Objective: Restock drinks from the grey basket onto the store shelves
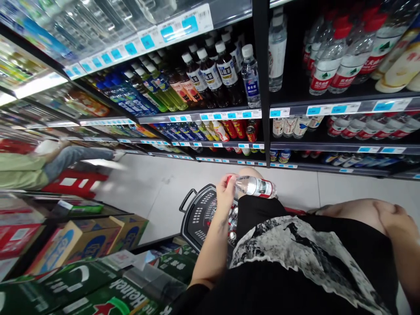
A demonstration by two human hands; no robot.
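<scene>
Left hand (225, 187) pinches water bottle (254, 187) by cap, above basket (197, 214). Right hand unseen. Bottle could slip, fall.

Counted in view: two hands, the left hand (225, 191) and the right hand (395, 217). One water bottle (255, 187) in the left hand. One dark shopping basket (197, 213) on the floor. One other person (49, 162), seated at far left. Two cardboard boxes (98, 238). Bottles on the shelves (229, 114) are too many and too blurred to count.
</scene>
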